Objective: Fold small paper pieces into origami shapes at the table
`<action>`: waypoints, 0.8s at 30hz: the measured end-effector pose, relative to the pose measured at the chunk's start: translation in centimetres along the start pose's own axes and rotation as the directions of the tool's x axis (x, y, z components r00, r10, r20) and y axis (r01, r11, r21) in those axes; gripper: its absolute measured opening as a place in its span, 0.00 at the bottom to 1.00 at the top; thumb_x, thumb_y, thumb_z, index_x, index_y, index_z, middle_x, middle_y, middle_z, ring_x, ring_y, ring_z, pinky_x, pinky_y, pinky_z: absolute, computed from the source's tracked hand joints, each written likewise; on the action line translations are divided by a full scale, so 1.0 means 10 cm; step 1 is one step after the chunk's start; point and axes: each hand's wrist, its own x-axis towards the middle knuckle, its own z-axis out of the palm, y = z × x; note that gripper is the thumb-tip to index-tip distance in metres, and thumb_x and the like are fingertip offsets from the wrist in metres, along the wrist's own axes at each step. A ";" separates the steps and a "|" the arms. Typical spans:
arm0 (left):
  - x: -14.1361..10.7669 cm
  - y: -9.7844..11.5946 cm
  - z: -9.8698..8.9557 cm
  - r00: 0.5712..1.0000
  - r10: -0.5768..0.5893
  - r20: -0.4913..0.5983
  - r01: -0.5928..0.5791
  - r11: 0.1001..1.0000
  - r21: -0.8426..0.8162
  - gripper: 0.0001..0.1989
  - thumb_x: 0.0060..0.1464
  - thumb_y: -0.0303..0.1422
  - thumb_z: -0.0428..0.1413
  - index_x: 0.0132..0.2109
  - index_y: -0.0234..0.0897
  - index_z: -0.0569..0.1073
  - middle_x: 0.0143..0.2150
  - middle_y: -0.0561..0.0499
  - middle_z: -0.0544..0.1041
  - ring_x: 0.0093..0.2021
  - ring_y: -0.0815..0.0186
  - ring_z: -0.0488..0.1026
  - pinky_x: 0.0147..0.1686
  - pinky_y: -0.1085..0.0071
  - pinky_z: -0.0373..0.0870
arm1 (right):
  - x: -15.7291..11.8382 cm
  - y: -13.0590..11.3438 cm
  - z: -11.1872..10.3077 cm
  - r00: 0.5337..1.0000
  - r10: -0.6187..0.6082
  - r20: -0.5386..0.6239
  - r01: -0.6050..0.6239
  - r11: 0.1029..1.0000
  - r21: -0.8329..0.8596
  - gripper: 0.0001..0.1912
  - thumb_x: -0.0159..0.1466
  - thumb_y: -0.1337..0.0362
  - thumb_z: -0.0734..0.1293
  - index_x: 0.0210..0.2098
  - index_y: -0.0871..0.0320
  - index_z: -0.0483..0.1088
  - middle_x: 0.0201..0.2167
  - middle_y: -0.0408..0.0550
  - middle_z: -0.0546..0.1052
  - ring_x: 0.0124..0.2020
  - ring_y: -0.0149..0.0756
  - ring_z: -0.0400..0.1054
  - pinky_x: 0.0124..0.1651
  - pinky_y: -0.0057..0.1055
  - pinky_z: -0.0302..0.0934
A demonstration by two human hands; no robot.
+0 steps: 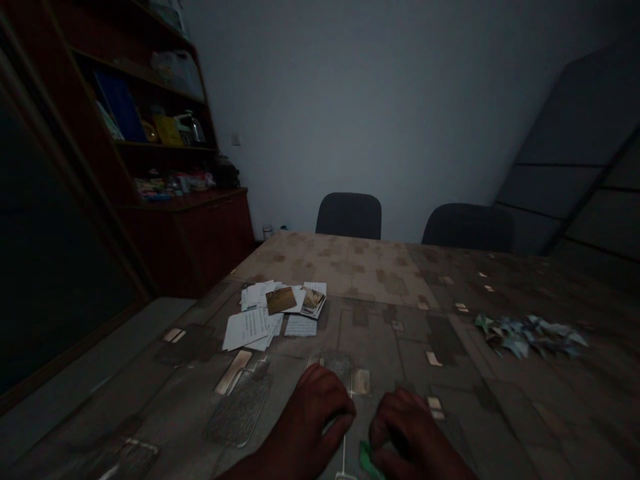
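Note:
Both of my hands are over the near side of the table. My left hand (320, 413) is closed, its fingers curled toward the thumb, and no object shows in it. Close by on the right, my right hand (407, 427) is bent into a pinch. A small green piece, apparently paper (369, 460), shows at its thumb and fingertips, partly hidden by the hand and the lower picture edge. The patterned tablecloth (280, 413) lies under both hands.
Ahead on the left lie loose written sheets (247, 327) and picture cards (281, 300). A heap of crumpled or folded papers (530, 333) sits on the right. Two chairs (349, 215) stand behind the table, and a shelf cabinet (200, 220) is at the left.

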 end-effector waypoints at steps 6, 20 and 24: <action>0.05 0.05 0.05 0.999 -0.012 -0.042 0.004 0.983 -0.181 0.04 0.51 0.27 0.60 0.37 0.37 0.76 0.33 0.50 0.76 0.38 0.61 0.73 0.41 0.65 0.66 | -0.03 0.02 -0.02 0.968 0.174 -0.182 -0.129 0.963 0.235 0.05 0.59 0.67 0.66 0.27 0.56 0.68 0.26 0.42 0.71 0.30 0.38 0.67 0.35 0.32 0.58; 0.09 0.07 0.10 0.872 0.460 -0.170 -0.379 0.852 0.360 0.08 0.59 0.26 0.53 0.31 0.37 0.71 0.25 0.54 0.72 0.30 0.66 0.68 0.57 0.58 0.60 | -0.03 -0.06 -0.12 0.867 -0.402 -0.296 0.335 0.908 -0.251 0.04 0.67 0.67 0.65 0.35 0.55 0.66 0.26 0.40 0.73 0.30 0.35 0.67 0.43 0.35 0.54; 0.05 -0.03 0.17 0.867 0.488 -0.104 -0.407 0.813 0.417 0.09 0.58 0.27 0.54 0.29 0.38 0.69 0.25 0.56 0.72 0.30 0.67 0.67 0.60 0.57 0.57 | -0.04 0.02 -0.08 0.878 -0.426 -0.218 0.340 0.876 -0.341 0.08 0.62 0.73 0.67 0.32 0.54 0.66 0.27 0.39 0.75 0.32 0.35 0.66 0.48 0.37 0.50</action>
